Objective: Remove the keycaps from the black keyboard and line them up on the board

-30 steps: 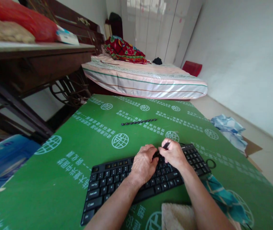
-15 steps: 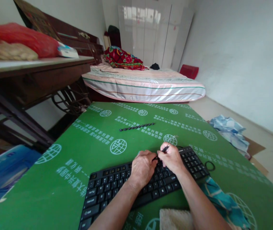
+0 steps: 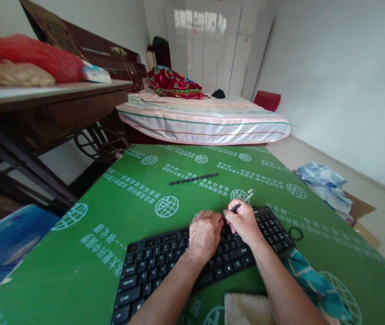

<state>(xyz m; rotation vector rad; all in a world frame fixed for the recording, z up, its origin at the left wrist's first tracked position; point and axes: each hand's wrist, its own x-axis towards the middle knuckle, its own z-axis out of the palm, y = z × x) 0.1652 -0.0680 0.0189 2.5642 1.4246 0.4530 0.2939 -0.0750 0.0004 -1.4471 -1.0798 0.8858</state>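
Observation:
A black keyboard [image 3: 165, 256] lies at a slant on the green board [image 3: 128, 203]. Its upper row at the left has bare spots with orange-brown bits where keycaps are absent. My left hand [image 3: 206, 232] rests over the middle of the keyboard, fingers bent and closed, their tips partly hidden. Close beside it, my right hand [image 3: 243, 221] is closed around a slim black-handled keycap puller [image 3: 245, 201], its thin metal wire prongs pointing up and away. The tool's lower end is hidden by my fingers. Farther back lies a row of several small black keycaps [image 3: 193, 179].
A teal checked cloth [image 3: 314, 282] and a beige fluffy pad [image 3: 246, 309] lie near my right forearm. A thin black cable loop [image 3: 295, 233] sits right of the keyboard. Beyond the board stands a bed [image 3: 206, 122]; a sewing-machine table [image 3: 53, 97] is at left.
In my right hand the keycap puller has tilted, so its wire prongs show higher and more clearly. My left hand has shifted slightly. The keyboard and the keycap row stay put.

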